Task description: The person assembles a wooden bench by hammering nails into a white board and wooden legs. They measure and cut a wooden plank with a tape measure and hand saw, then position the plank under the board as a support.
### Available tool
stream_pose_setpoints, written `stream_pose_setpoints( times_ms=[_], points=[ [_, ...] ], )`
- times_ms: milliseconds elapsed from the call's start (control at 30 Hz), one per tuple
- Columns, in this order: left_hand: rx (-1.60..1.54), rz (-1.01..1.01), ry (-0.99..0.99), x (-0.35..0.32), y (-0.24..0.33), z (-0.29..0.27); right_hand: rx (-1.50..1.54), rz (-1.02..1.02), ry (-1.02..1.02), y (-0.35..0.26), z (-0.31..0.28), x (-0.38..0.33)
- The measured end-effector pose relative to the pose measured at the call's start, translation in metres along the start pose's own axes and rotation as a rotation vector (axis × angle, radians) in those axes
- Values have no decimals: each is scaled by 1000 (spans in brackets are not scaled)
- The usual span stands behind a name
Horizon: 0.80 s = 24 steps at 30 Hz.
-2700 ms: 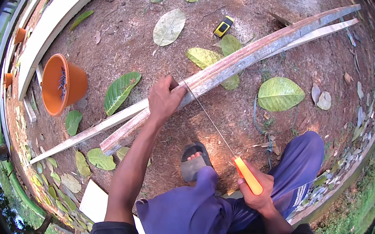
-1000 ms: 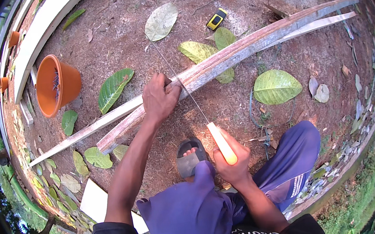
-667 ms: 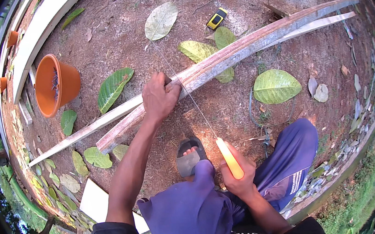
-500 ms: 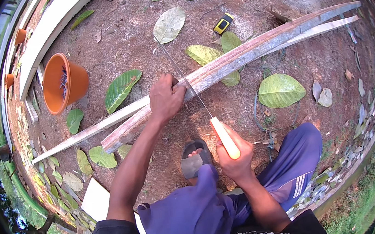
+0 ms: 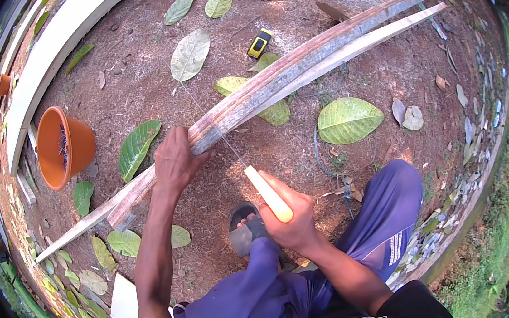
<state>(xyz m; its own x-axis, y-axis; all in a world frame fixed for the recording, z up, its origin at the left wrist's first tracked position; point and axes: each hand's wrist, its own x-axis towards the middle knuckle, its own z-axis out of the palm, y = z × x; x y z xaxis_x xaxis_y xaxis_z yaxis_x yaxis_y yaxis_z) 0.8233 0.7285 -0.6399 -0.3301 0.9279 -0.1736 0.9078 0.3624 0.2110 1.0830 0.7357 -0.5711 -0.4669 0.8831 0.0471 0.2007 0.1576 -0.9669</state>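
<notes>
The left hand (image 5: 174, 162) is closed over a long, weathered wooden plank (image 5: 294, 69), left of the frame's centre. The right hand (image 5: 289, 215), below centre, is wrapped firmly around the pale yellow handle of a saw (image 5: 264, 192). The saw's thin blade runs up and left from the handle, crosses the plank just right of the left hand, and continues toward the upper left.

The ground is bare reddish-brown soil (image 5: 131, 66), outdoors, strewn with large green leaves (image 5: 349, 119). The plank, grey-brown and streaked, runs diagonally from lower left to upper right, with a paler, thinner strip (image 5: 378, 35) just beside it. A sandalled foot (image 5: 246, 226) rests on the soil near the right hand.

An orange flowerpot (image 5: 65, 146) lies on its side at the left. A small yellow and black object, possibly a tape measure (image 5: 259, 43), lies above the plank. A white beam (image 5: 60, 49) crosses the upper left.

The blade's teeth and far tip are too thin to make out. Whether the plank touches the soil cannot be told.
</notes>
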Motion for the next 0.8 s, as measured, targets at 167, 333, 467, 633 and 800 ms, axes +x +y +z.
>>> stream_pose_setpoints(
  times_ms=[167, 333, 467, 633, 800],
  points=[
    [-19, -23, -56, 2, 11, -1, 10, 31, -18, 17, 10, -3],
    [-179, -94, -105, 4, 14, -14, 121, 205, -101, 4, 0, 3],
    [-97, -74, -54, -1, -5, 6, 29, 104, -130, 12, 4, -1],
    [-67, 6, 123, -7, 0, 15, -72, -16, -122, 16, 3, -11],
    [-54, 64, 188, -18, 10, 15, -141, -59, -113, 13, -10, -29]
  ],
)
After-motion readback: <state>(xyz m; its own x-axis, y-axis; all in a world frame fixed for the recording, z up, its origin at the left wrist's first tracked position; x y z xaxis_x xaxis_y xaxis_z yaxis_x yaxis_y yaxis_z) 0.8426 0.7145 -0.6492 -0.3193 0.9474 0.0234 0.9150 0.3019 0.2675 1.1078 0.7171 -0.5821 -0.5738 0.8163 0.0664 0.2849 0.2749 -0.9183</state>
